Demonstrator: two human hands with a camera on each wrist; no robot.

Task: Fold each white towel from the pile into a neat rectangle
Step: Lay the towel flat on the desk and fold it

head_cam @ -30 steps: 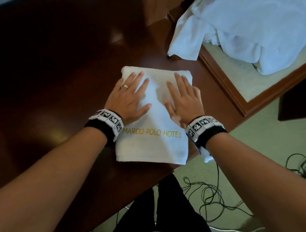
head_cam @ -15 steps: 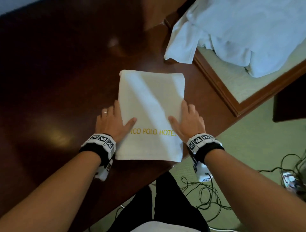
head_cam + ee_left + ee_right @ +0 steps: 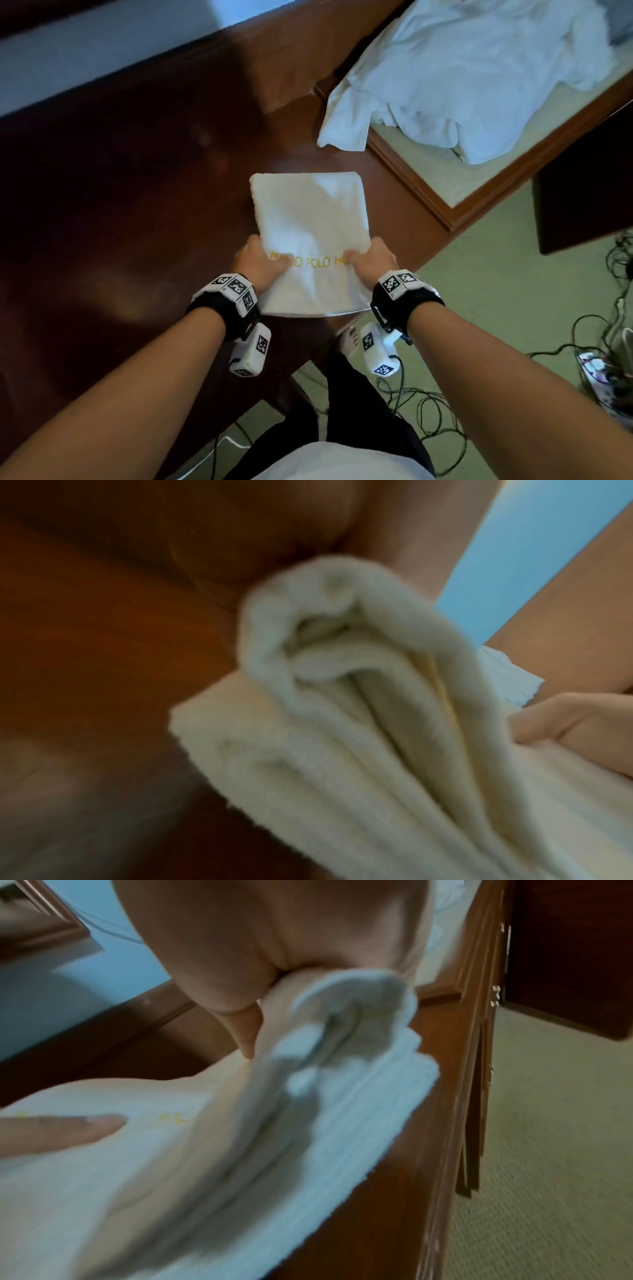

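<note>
A folded white towel (image 3: 310, 222) with yellow hotel lettering lies on the dark wooden table (image 3: 137, 212), near its front edge. My left hand (image 3: 262, 262) grips the towel's left side, thumb on top, fingers underneath. My right hand (image 3: 370, 262) grips its right side the same way. In the left wrist view the layered towel edge (image 3: 342, 696) is bunched up and lifted. The right wrist view shows the towel edge (image 3: 342, 1042) pinched between thumb and fingers. The pile of unfolded white towels (image 3: 479, 78) lies at the upper right.
The pile rests on a lower surface with a wooden frame (image 3: 428, 202), right of the table. Green carpet (image 3: 507, 308) with tangled black cables (image 3: 428, 411) lies to the right and below. A pale wall (image 3: 85, 51) runs behind the table.
Both hands slid from flat on the towel's top back toward me to its sides. They now curl round the side edges and lift them off the table.
</note>
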